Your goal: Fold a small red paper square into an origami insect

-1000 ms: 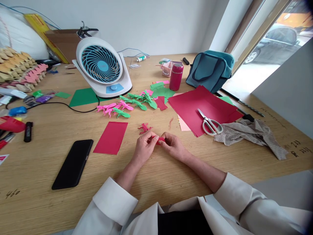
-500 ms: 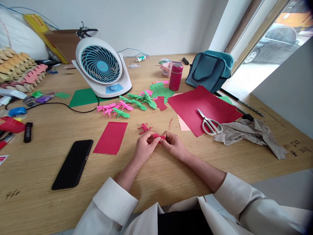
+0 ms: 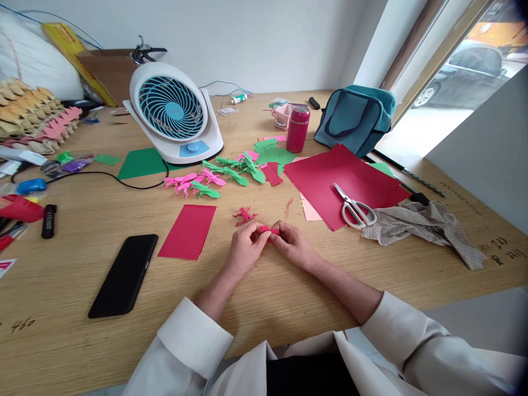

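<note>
My left hand [image 3: 244, 250] and my right hand [image 3: 291, 243] meet over the wooden table [image 3: 289, 297], both pinching a small folded piece of red paper [image 3: 269, 230] between the fingertips. Just beyond them lies a finished small red paper figure [image 3: 245, 215]. A red paper rectangle [image 3: 187, 231] lies flat to the left of my left hand, and a black phone [image 3: 124, 274] lies further left and nearer to me.
Pink and green folded figures [image 3: 214, 177] lie in a row behind. Red sheets [image 3: 330, 176] with scissors [image 3: 353, 208] are at the right, beside a crumpled cloth [image 3: 424, 223]. A desk fan [image 3: 173, 113], red bottle [image 3: 297, 129] and teal bag [image 3: 355, 116] stand at the back.
My fingers have worked the red piece slightly; it sits a little higher between the fingertips than a second ago. Everything else on the table is where it was.
</note>
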`<state>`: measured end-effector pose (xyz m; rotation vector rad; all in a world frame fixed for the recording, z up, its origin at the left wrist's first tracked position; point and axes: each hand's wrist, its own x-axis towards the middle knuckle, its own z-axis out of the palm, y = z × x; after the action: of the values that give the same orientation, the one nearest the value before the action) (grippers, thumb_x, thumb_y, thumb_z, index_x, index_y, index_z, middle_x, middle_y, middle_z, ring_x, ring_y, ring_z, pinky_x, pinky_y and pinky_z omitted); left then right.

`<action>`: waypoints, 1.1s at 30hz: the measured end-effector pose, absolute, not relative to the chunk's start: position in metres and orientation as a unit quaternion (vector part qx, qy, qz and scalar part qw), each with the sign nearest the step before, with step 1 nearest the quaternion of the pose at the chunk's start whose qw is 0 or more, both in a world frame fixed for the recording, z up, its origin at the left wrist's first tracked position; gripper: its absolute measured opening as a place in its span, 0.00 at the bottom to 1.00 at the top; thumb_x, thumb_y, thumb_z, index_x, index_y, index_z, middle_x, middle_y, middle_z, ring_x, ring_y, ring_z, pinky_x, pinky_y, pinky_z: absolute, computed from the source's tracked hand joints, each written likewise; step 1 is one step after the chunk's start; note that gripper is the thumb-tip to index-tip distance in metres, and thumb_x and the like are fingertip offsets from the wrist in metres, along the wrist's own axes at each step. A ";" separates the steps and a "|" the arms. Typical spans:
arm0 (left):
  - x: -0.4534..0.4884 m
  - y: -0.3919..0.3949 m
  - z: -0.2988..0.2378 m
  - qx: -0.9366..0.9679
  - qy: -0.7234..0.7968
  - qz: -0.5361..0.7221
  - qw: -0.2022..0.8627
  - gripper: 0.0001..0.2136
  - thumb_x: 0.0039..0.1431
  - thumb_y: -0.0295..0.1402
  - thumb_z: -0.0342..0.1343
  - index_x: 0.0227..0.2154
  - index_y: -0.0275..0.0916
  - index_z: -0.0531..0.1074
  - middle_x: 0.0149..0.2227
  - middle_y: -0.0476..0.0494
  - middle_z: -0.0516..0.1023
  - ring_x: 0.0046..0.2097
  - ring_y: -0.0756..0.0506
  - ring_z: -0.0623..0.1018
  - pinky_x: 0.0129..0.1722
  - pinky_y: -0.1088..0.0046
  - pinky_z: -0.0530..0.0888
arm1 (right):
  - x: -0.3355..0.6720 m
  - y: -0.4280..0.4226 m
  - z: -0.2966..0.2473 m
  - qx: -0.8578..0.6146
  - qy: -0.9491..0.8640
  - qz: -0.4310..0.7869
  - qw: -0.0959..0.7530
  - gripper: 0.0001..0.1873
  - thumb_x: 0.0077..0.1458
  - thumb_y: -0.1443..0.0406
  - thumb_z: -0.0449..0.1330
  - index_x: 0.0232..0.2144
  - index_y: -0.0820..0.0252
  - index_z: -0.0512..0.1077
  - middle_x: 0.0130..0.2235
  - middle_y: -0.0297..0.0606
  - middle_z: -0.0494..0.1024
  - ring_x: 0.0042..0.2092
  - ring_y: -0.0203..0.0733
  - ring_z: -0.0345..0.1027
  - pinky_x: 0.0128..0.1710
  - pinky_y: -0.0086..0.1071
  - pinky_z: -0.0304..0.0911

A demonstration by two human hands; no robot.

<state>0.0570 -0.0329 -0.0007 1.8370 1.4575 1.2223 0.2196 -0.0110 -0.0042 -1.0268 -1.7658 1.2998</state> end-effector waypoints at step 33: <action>0.056 -0.028 -0.011 0.589 0.530 0.476 0.382 0.08 0.56 0.37 0.59 0.30 0.37 0.75 0.28 0.48 0.77 0.30 0.49 0.74 0.33 0.74 0.70 | 0.220 -0.010 -0.006 -0.397 -0.663 0.534 0.344 0.17 0.58 0.52 0.57 0.27 0.58 0.62 0.24 0.27 0.60 0.26 0.33 0.51 0.26 0.29 0.48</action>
<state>0.0557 -0.0282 -0.0113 1.5031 1.3522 1.2133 0.2200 -0.0101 -0.0062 -1.0302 -1.7217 1.3858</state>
